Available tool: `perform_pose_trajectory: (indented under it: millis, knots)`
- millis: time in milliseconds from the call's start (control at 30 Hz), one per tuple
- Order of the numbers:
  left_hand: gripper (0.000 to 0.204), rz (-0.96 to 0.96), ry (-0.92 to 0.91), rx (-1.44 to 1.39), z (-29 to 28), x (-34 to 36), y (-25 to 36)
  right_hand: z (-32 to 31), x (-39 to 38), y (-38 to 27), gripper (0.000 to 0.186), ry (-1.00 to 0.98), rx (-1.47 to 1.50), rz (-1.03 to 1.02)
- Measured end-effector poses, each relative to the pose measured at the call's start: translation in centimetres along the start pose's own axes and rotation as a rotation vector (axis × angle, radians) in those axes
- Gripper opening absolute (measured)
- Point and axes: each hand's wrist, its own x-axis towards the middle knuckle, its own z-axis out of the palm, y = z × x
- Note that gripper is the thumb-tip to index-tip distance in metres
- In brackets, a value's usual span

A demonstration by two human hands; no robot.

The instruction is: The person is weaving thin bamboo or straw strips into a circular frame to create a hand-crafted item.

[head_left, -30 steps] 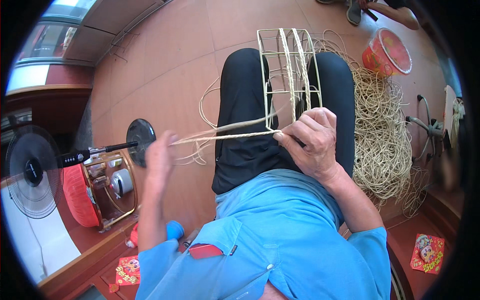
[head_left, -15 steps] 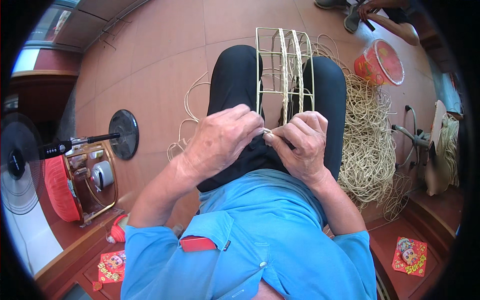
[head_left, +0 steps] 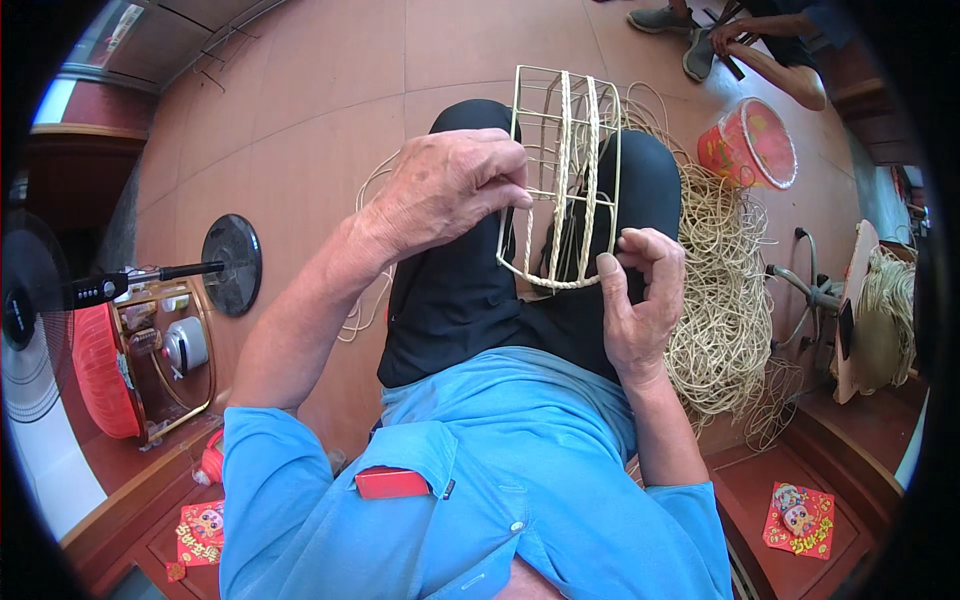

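A pale wire-frame basket (head_left: 541, 276) stands between my knees, with two braided cord strips (head_left: 566, 180) running along it and cord wrapped on its near rim. My left hand (head_left: 450, 190) is closed at the basket's left side, thumb and forefinger pressed together. What sits in that pinch, if anything, is too small to make out. By the near right corner of the basket is my right hand (head_left: 645, 295), its thumb and fingers apart and nothing held in them.
A large heap of loose cord (head_left: 725, 310) lies on the floor to the right, beside a red bucket (head_left: 715, 150). A black stand fan (head_left: 35, 310) is at the left. Another person's hand (head_left: 728, 38) shows at the upper right. A rolling chair base (head_left: 815, 295) stands at right.
My hands have parted from their shared pinch near my lap. The left went up to the basket's left side; the right shifted right and opened. The basket's near rim has come into sight.
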Motion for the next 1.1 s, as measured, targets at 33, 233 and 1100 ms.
perform_pose_trajectory:
  millis: [33,233,1100]
  knots:
    - [0.020,0.001,0.007,-0.012,0.0,0.2,-0.4,-0.1,0.1,-0.2,0.035,-0.020,-0.009,-0.003]
    - [0.021,0.052,0.002,0.032,-0.3,2.0,-1.6,-0.4,-0.3,-1.3,0.028,-0.091,-0.166,-0.169]
    - [0.020,-0.001,-0.065,0.032,-2.6,9.3,-5.7,-0.6,-1.3,-1.7,0.023,-0.248,-0.093,-0.210]
